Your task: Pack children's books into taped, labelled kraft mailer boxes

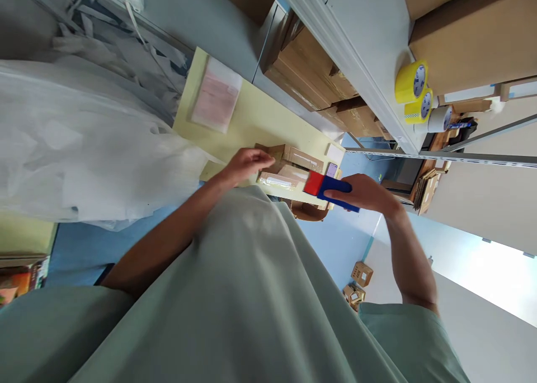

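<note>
My right hand (356, 193) is wrapped round a blue and red tape dispenser (325, 188), its red toothed end pointing toward a cardboard box (304, 159). The small brown box lies on the pale yellow table (251, 106), with clear shiny tape on its side. At the box's near-left end is my left hand (249, 164), fingers bent and drawn together. Whether its fingertips touch the box or hold something small, I cannot make out.
A pink-and-white paper packet (217, 95) and a phone (331, 170) lie on the table. Large white plastic sheeting (92, 148) bulges at the left. Cardboard boxes (312, 64) stand behind the table. Yellow tape rolls (411, 82) sit on a metal shelf (356, 42).
</note>
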`<state>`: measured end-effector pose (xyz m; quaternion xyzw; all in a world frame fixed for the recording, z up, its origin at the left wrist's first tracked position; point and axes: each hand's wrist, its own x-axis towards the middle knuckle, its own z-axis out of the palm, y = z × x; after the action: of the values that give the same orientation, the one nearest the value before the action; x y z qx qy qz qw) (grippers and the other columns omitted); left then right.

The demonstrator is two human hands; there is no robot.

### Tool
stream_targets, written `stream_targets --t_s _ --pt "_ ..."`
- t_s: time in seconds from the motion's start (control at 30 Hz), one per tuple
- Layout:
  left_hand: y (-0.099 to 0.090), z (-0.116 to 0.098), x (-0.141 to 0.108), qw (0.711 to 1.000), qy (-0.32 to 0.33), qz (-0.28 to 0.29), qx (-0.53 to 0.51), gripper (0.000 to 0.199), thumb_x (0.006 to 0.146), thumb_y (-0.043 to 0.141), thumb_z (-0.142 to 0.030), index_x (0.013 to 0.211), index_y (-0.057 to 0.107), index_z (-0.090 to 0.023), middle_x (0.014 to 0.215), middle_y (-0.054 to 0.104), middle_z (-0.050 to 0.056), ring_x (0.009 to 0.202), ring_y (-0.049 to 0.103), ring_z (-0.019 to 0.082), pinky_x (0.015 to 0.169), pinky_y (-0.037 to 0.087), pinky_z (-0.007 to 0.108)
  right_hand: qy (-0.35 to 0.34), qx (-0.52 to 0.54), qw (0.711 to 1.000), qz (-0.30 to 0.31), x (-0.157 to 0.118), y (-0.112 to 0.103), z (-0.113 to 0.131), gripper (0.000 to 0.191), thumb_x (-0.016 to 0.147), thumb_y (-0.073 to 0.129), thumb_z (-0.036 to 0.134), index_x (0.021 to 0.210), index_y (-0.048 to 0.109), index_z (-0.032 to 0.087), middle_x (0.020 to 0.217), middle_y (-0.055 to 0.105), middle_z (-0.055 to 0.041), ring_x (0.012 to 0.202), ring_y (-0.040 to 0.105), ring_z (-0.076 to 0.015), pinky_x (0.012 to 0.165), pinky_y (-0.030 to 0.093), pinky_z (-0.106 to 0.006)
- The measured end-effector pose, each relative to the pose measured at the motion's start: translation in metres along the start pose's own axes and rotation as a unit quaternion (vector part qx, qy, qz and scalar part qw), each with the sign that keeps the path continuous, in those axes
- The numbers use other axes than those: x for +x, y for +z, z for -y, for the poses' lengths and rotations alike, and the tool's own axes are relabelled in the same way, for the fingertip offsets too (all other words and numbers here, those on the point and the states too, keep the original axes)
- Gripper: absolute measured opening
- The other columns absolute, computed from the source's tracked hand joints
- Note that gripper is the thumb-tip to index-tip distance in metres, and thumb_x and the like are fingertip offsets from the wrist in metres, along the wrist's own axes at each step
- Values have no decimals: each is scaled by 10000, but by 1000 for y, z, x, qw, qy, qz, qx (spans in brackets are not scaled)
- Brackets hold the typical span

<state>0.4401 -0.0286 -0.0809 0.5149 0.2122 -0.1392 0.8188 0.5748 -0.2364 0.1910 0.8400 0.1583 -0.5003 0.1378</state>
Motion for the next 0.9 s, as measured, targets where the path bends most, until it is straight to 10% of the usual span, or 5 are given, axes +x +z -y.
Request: stream_targets --t_s 0.43,0.9 --pt "11 45 59 995 -84 -29 -51 265 792 973 -371 792 789 -180 800 729 40 732 655 174 758 540 337 49 -54 993 -94 3 -30 38 729 924 644 920 687 637 231 623 663 -48 637 641 -202 622 385 -333" --pt "30 81 76 998 -19 -52 24 433 799 898 -559 665 670 -216 618 584 -2 704 525 173 627 380 292 38 -131 985 -105 18 -22 51 724 953 605 913 740 670 223 693 684 -83 709 663 -238 657 379 -350"
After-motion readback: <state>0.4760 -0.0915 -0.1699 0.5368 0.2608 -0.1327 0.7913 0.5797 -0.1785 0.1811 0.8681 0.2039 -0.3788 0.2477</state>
